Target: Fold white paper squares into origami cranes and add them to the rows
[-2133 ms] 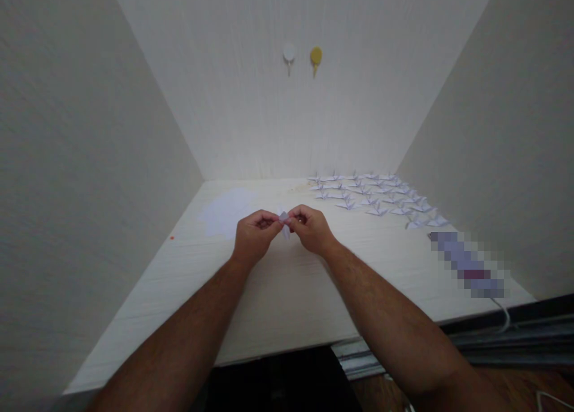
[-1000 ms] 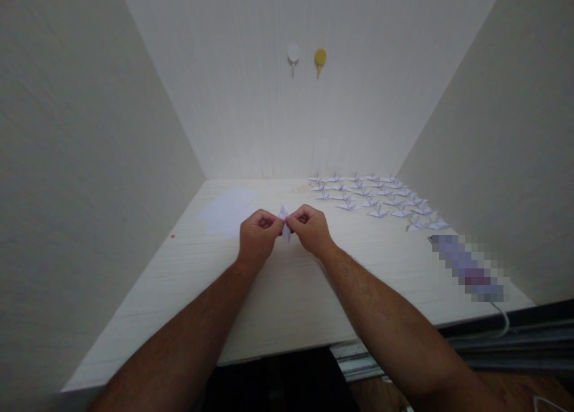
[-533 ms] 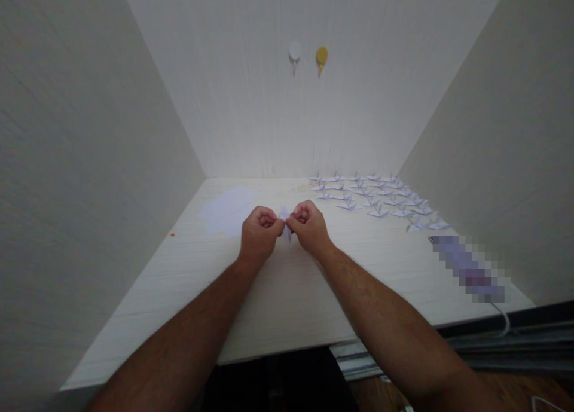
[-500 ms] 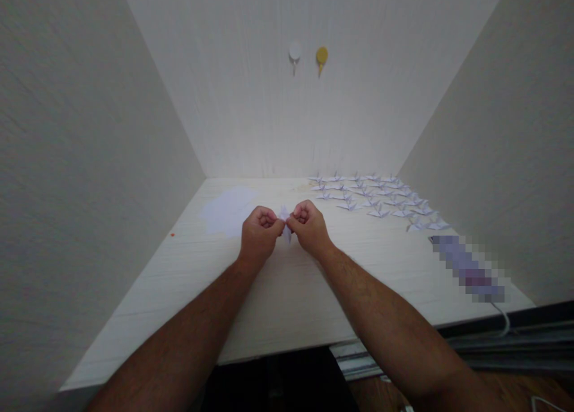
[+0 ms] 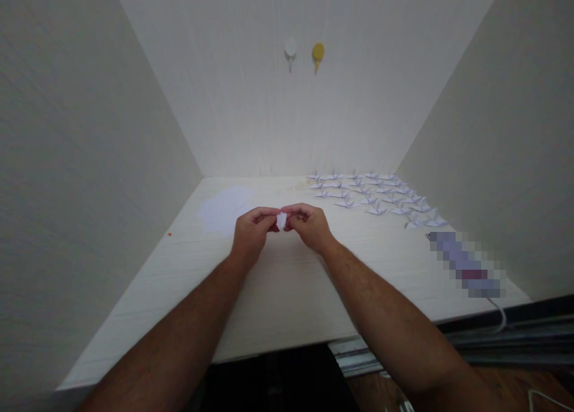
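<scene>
A small piece of folded white paper [image 5: 281, 220] is held up over the middle of the table, between my two hands. My left hand [image 5: 254, 228] pinches its left side, thumb below and fingers above. From the other side my right hand [image 5: 309, 223] pinches it the same way, and the fingertips of both hands nearly meet at its top. My fingers cover its edges, so only the middle part shows. Several white paper cranes [image 5: 376, 208] stand in rows at the back right. To the left of my left hand lies a spread of white paper sheets [image 5: 219, 211].
The white table [image 5: 287, 304] is walled in at the back and both sides. A blurred-out device [image 5: 464, 265] with a white cable [image 5: 500, 313] lies near the right edge. A small orange bit [image 5: 169, 234] is at the left. White and yellow hooks [image 5: 318, 52] hang on the back wall.
My hands have shifted their grip on the folded paper: the fingers have straightened and their tips now come together above it. The paper's pointed lower end no longer shows.
</scene>
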Tool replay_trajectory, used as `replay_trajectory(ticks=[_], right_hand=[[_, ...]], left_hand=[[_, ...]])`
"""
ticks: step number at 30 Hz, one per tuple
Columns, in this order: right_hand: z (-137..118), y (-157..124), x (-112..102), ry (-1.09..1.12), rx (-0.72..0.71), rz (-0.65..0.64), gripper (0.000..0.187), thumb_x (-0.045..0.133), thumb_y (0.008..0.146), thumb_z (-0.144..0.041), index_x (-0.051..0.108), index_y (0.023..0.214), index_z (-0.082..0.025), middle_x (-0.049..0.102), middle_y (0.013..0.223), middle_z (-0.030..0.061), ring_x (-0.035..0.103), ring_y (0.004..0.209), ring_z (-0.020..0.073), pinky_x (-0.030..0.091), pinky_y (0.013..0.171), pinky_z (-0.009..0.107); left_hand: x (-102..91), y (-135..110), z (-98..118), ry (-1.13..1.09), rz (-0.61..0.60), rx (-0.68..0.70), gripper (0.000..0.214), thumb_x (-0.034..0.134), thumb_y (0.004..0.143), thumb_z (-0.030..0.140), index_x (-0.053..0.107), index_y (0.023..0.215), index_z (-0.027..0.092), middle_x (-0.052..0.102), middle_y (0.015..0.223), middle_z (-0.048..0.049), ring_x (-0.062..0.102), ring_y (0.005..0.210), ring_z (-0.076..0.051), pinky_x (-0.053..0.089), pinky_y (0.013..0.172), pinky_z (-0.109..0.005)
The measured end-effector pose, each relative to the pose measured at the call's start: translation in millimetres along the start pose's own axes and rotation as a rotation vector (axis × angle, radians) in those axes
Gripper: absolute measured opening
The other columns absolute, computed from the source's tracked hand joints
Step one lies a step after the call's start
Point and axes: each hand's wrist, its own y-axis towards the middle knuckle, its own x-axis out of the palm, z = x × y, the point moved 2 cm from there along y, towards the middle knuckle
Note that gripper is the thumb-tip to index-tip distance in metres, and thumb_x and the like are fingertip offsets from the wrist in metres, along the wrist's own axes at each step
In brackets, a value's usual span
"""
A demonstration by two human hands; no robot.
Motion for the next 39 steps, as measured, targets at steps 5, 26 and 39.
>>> replay_trajectory(ticks=[5, 26, 39], right_hand=[[-6.1, -1.7, -4.6, -0.244, -0.133, 0.055, 0.016, 0.067, 0.073, -0.027, 0.070, 0.085, -0.017, 0.065, 0.069, 0.0012, 0.058, 0.060, 0.0108, 0.049, 0.057, 0.024], [-4.7, 1.3, -5.0, 0.004, 0.073, -0.058, 0.011, 0.066, 0.060, -0.018, 0.059, 0.068, -0.017, 0.055, 0.049, -0.0068, 0.049, 0.041, 0.0072, 0.039, 0.041, 0.019], [-3.9, 0.2, -5.8, 0.151, 0.080, -0.116, 0.008, 0.065, 0.061, -0.019, 0.063, 0.069, -0.018, 0.058, 0.052, -0.0062, 0.053, 0.043, 0.0075, 0.044, 0.044, 0.019]], left_hand=[[2.6, -1.2, 3.6, -0.010, -0.058, 0.011, 0.022, 0.075, 0.063, 0.021, 0.069, 0.083, 0.014, 0.068, 0.068, -0.0024, 0.061, 0.060, -0.013, 0.049, 0.060, -0.027], [1.1, 0.6, 4.2, 0.019, -0.123, -0.017, 0.011, 0.070, 0.062, 0.014, 0.063, 0.070, 0.016, 0.058, 0.053, 0.0041, 0.050, 0.048, -0.009, 0.039, 0.051, -0.022], [0.2, 1.4, -0.2, -0.130, -0.180, -0.063, 0.011, 0.070, 0.062, 0.013, 0.068, 0.072, 0.017, 0.061, 0.059, 0.0012, 0.053, 0.054, -0.010, 0.040, 0.055, -0.024]])
